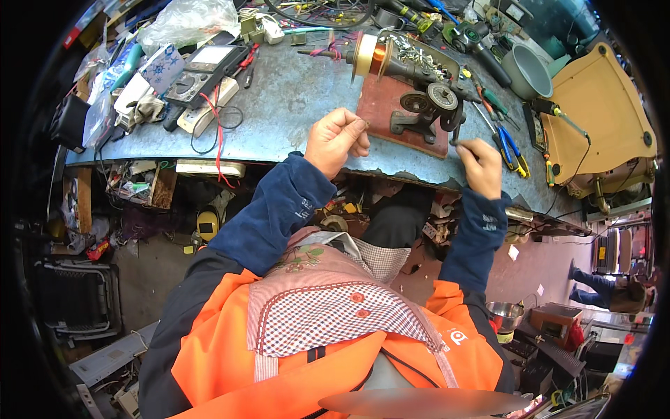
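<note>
A hand-cranked coil winder [419, 120] stands on a reddish-brown board [380, 105] near the bench's front edge. Its shaft carries a bobbin with pale round flanges [364, 56] and copper-coloured winding [379, 57] between them. My left hand [336, 142] is closed in a pinch just left of the board; whatever lies between thumb and forefinger is too fine to make out. At the board's right corner, my right hand [481, 166] has its fingers curled round the small crank handle [456, 134]. A round dial [442, 96] sits on the winder's side.
A multimeter [202, 73] with red and black leads lies left on the blue bench [279, 105]. Metal parts fill a tray [426, 59] behind the winder. Blue-handled pliers [513, 150], screwdrivers and a grey bowl [528, 72] are rightward, beside a tan chair [593, 105]. Another person [621, 293] is far right.
</note>
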Action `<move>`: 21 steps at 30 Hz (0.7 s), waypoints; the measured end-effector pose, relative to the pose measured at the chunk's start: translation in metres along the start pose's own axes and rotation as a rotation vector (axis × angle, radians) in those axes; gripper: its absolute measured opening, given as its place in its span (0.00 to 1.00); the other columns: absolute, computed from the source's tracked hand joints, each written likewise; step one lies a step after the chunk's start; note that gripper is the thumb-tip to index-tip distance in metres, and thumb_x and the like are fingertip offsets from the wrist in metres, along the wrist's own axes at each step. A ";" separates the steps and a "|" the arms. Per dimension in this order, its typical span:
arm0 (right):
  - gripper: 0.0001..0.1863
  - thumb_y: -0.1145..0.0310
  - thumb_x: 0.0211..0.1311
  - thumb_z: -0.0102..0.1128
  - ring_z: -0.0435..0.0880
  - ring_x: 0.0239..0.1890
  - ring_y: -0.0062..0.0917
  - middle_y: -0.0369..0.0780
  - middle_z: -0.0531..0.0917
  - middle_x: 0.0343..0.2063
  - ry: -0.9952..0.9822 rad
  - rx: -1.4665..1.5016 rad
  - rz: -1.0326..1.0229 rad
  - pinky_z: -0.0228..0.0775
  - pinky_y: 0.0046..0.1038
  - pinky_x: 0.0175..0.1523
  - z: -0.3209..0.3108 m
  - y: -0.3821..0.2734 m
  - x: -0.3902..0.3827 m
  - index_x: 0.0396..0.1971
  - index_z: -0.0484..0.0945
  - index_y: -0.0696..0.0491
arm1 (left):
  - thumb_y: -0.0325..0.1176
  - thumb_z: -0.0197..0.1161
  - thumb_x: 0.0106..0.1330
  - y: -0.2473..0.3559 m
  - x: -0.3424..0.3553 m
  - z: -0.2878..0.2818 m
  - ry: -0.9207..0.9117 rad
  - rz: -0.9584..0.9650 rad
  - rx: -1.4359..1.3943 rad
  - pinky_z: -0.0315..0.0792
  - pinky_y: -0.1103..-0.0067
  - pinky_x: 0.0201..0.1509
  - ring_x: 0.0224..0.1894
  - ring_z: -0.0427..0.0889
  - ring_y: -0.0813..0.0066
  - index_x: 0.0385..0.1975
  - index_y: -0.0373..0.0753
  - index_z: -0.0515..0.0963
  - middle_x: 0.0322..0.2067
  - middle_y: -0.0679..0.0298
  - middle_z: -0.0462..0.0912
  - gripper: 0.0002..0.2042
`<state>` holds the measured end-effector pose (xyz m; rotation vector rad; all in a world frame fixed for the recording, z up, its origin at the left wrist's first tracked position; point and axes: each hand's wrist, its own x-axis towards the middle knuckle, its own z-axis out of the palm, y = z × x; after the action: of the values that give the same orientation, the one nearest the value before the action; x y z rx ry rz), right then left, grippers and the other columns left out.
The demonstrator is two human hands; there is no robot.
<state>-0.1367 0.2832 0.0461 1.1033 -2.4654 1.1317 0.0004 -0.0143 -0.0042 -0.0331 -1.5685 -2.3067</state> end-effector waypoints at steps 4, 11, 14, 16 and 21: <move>0.04 0.81 0.58 0.64 0.74 0.28 0.18 0.35 0.78 0.24 0.124 0.282 -0.088 0.61 0.22 0.34 -0.029 -0.013 0.006 0.33 0.84 0.62 | 0.32 0.57 0.76 0.000 0.000 0.000 0.005 0.014 0.002 0.75 0.83 0.29 0.24 0.81 0.78 0.37 0.36 0.77 0.25 0.63 0.83 0.07; 0.06 0.73 0.67 0.64 0.78 0.34 0.19 0.36 0.82 0.30 0.484 0.116 -0.110 0.69 0.21 0.43 0.004 0.020 0.074 0.40 0.85 0.59 | 0.31 0.58 0.76 0.001 0.002 0.002 0.009 0.004 0.025 0.75 0.83 0.29 0.24 0.82 0.78 0.37 0.36 0.77 0.25 0.63 0.83 0.07; 0.09 0.69 0.65 0.65 0.82 0.33 0.33 0.44 0.83 0.32 0.316 -0.143 -0.007 0.73 0.28 0.41 0.014 0.042 0.057 0.41 0.84 0.58 | 0.32 0.58 0.76 0.001 0.002 0.002 0.015 -0.007 0.028 0.75 0.83 0.29 0.24 0.82 0.78 0.37 0.36 0.77 0.25 0.63 0.83 0.07; 0.09 0.72 0.61 0.65 0.84 0.33 0.36 0.46 0.83 0.30 0.182 -0.195 0.004 0.74 0.30 0.40 0.017 0.030 0.034 0.39 0.84 0.59 | 0.32 0.58 0.76 -0.001 0.001 0.000 0.008 0.002 0.012 0.75 0.83 0.29 0.24 0.82 0.78 0.37 0.36 0.77 0.25 0.63 0.83 0.07; 0.04 0.79 0.60 0.62 0.72 0.26 0.20 0.37 0.78 0.23 0.033 0.154 -0.068 0.60 0.22 0.32 -0.012 0.000 -0.009 0.33 0.83 0.63 | 0.33 0.58 0.76 0.000 0.000 0.000 0.009 0.004 0.021 0.75 0.82 0.30 0.24 0.82 0.79 0.36 0.37 0.77 0.25 0.64 0.83 0.07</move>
<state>-0.1312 0.2968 0.0500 1.1901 -2.3296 1.3270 0.0006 -0.0143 -0.0042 -0.0210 -1.5864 -2.2838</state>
